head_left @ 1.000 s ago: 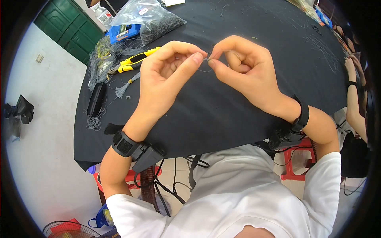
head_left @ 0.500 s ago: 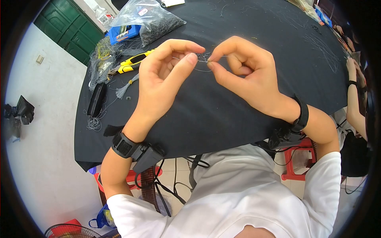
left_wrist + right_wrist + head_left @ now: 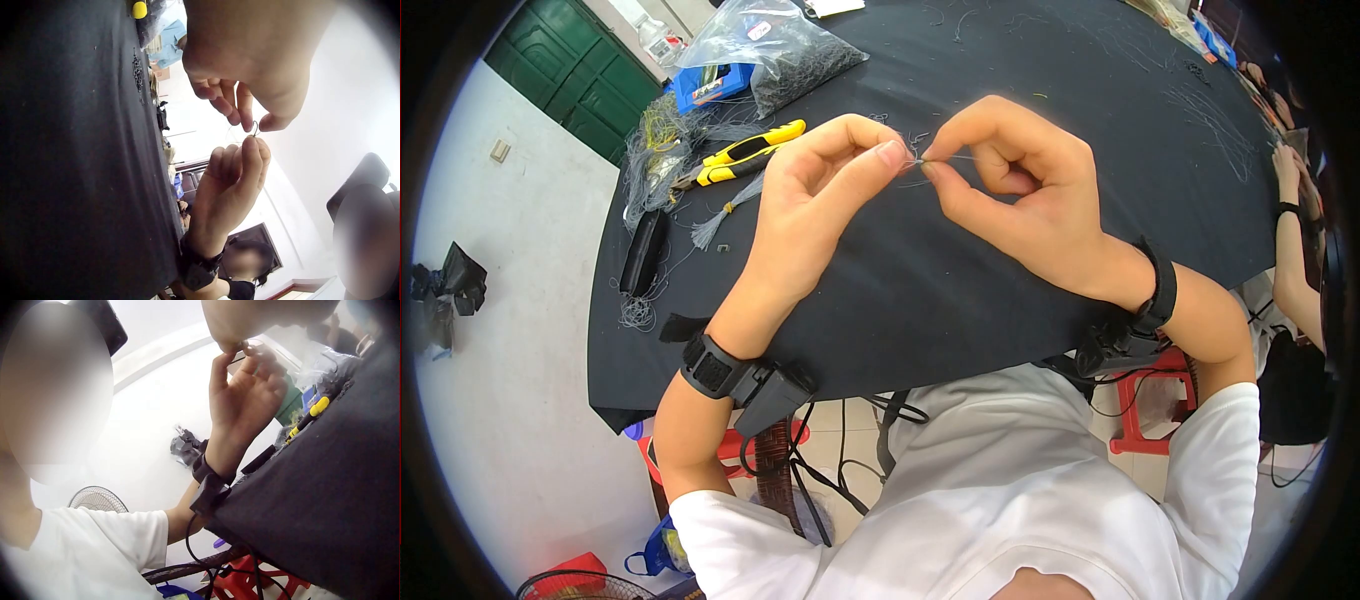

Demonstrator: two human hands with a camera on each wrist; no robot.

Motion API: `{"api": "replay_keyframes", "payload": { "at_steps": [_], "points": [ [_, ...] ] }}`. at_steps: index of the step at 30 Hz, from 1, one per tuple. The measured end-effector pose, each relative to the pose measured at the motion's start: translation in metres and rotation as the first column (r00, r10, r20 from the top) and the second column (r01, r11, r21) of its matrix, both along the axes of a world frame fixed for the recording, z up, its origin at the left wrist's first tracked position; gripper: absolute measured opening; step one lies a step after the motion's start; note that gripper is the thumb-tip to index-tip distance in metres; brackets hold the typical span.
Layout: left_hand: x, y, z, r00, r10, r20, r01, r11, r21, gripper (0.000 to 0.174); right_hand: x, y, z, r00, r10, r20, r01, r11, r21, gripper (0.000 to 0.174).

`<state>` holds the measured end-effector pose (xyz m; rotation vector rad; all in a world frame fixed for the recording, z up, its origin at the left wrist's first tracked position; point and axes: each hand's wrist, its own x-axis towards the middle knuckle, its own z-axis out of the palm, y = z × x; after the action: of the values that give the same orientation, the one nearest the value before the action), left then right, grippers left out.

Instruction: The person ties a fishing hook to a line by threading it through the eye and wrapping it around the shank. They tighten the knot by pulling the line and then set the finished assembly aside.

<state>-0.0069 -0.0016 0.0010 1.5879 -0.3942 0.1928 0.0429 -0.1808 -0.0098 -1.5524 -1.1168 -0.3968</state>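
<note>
Small dark hook point(image 3: 255, 123) with fine line point(image 3: 963, 156): at twelve o'clock, pinched between thumb and forefinger of right hand point(image 3: 1030, 190). Left hand point(image 3: 812, 190): fingertips alongside (grip unclear). Step, apparently: tying; next move calls for even tension.

Wears a white short-sleeved shirt point(image 3: 960, 480) and black wrist straps point(image 3: 712, 366) with boxy modules point(image 3: 775, 398) (black cables point(image 3: 802, 497) below the table's point(image 3: 870, 330) near edge).

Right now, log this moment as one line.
right hand: pinching dark hook | left hand: close to hook, hold unclear | yellow-black pliers: on black tablecloth
</note>
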Motion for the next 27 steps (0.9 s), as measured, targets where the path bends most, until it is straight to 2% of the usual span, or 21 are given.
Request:
{"api": "replay_keyframes", "payload": {
  "at_steps": [5,8,23,26,27],
  "points": [
    [-0.0012,0.0,0.0006,1.0,-0.016,-0.017,0.017,0.999,0.038,0.016,0.0006,-0.0003,-0.0006,0.999,-0.016,0.04,0.017,1.0,-0.026,0.018],
    [-0.0027,-0.0009,0.0026,0.999,-0.017,-0.03,0.019,0.998,0.052,0.013,-0.0038,-0.0006,0.0023,0.999,-0.04,0.022,0.042,0.997,-0.059,0.013],
    [-0.0002,-0.0003,0.0025,0.998,0.029,-0.05,-0.031,0.999,-0.038,0.011,0.0005,0.0012,-0.0017,0.997,-0.028,0.069,0.03,0.999,-0.028,0.017],
    [0.0033,-0.0002,0.0012,0.948,0.16,0.274,-0.206,0.967,0.151,0.016,0.0014,0.0007,-0.0012,1.0,-0.015,-0.011,0.015,0.999,-0.029,0.014],
    [0.0049,0.0015,0.001,0.919,0.151,0.364,-0.242,0.946,0.217,0.019,0.0004,0.0005,-0.0007,0.999,-0.024,-0.04,0.023,0.999,-0.038,0.012]
  ]
}}
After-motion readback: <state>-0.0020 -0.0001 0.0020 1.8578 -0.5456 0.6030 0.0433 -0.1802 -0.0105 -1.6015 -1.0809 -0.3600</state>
